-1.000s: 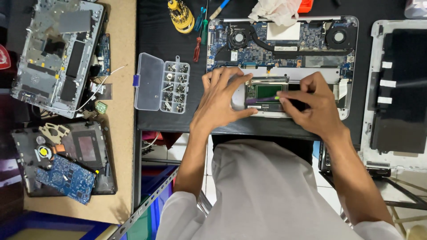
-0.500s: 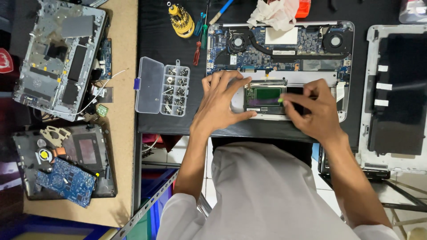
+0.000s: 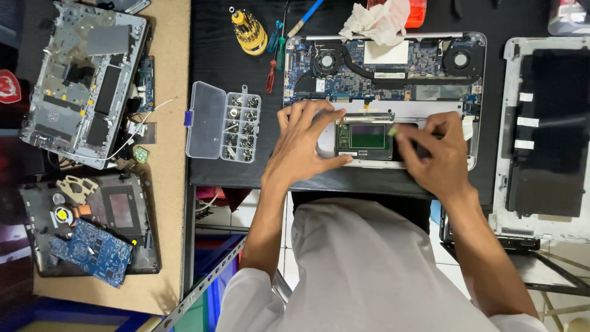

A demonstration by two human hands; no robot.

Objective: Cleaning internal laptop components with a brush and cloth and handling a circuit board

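With the opened laptop [image 3: 384, 74] already stripped of its cover at centre frame, the left hand [image 3: 304, 144] lies flat and open-fingered beside the exposed trackpad board [image 3: 365, 136] while the right hand [image 3: 433, 157] pinches something small at its edge, so the board seemingly remains unfinished.

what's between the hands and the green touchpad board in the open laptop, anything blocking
Nothing visible. The left hand lies flat on the open laptop, fingers touching the left edge of the touchpad board. The right hand is at its right edge, pinching a small green-tipped tool. The board's top lies uncovered between them.
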